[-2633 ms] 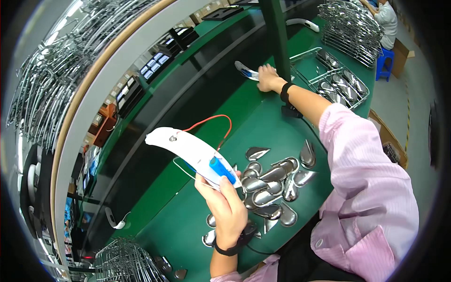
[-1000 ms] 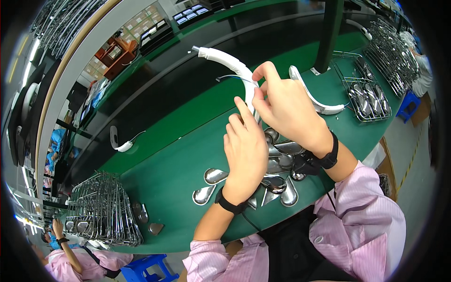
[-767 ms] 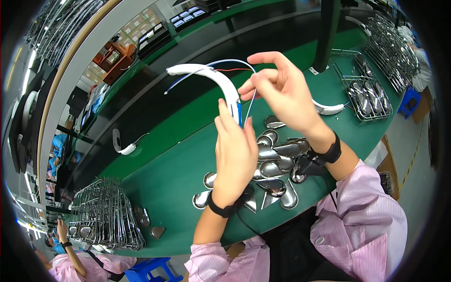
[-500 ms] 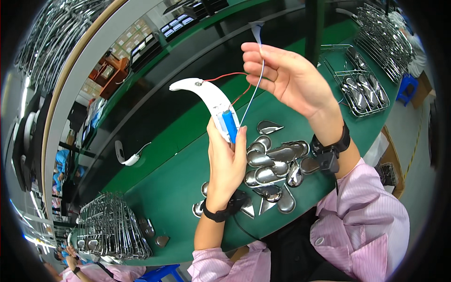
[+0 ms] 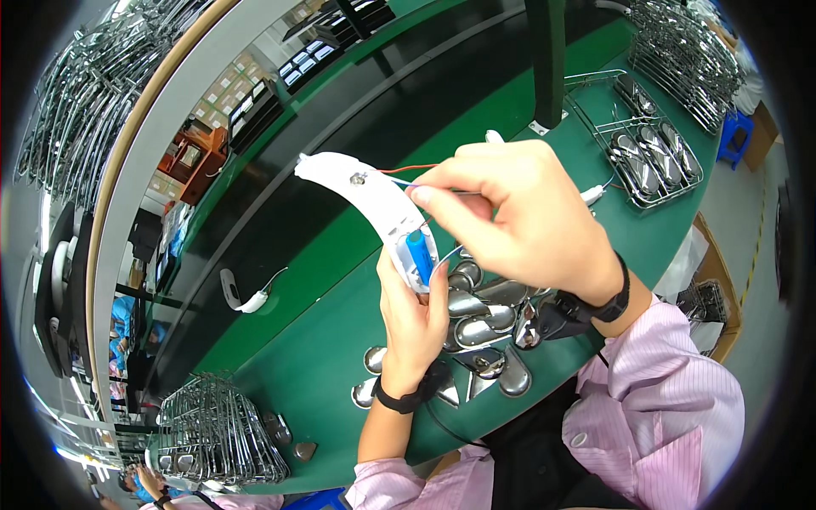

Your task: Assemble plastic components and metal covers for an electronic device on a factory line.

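Observation:
My left hand (image 5: 408,327) is closed round the lower end of a white curved plastic housing (image 5: 374,194), thumb on its near edge. A blue cylindrical battery (image 5: 419,257) sits in the housing's open lower part. A red wire (image 5: 412,168) runs from the small fitting near the housing's upper end. Beside the housing, my right hand (image 5: 531,217) pinches a thin pale-blue wire (image 5: 399,180) between thumb and forefinger, its tip close to that fitting. The wire's other end goes back toward the battery, partly behind my hand.
Shiny teardrop-shaped metal shells (image 5: 476,331) lie heaped on the green table (image 5: 314,357) below my hands. A wire basket (image 5: 646,166) of similar shells stands at right, a rack of metal pieces (image 5: 217,433) at lower left. Another white housing (image 5: 242,293) lies farther left. A dark post (image 5: 546,59) rises ahead.
My right hand has come down and left from holding the wire raised, turning over to pinch it close to the housing. My left hand and the housing have lowered slightly.

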The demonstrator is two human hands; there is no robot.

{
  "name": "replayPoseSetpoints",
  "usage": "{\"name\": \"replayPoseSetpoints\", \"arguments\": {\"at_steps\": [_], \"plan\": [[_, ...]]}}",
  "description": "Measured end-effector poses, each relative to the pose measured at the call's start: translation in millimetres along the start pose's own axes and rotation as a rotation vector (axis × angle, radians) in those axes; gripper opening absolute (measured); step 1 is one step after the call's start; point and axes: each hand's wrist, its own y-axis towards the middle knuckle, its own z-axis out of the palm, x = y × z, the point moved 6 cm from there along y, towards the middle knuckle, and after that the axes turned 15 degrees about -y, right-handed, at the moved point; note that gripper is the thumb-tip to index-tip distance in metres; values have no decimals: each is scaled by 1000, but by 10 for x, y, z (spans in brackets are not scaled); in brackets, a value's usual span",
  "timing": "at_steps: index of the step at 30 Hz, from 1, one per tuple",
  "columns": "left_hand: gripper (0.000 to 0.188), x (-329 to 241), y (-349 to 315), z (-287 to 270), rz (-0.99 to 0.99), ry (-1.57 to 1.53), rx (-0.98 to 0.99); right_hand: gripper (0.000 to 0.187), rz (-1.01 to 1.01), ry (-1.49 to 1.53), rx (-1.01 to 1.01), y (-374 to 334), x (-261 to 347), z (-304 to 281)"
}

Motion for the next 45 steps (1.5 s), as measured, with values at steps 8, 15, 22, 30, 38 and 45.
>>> {"name": "replayPoseSetpoints", "arguments": {"at_steps": [8, 15, 22, 30, 38, 45], "plan": [[63, -13, 0, -25, 5, -107, -59, 8, -111, -82, -118, -55, 55, 23], [62, -32, -6, -41, 11, -116, -84, 8, -105, -36, -152, -43, 50, 25], [62, -38, -14, -59, -30, -162, -112, 15, -24, -51, -39, -43, 62, 18], [62, -91, -19, -29, -19, -139, -92, 16, -46, -97, -61, -44, 61, 41], [62, -66, -30, 11, -1, -113, -63, 9, -121, -3, -196, -42, 70, 9], [61, -64, -39, 10, -36, -74, -47, 10, -87, 33, -233, -40, 50, 15]]}}
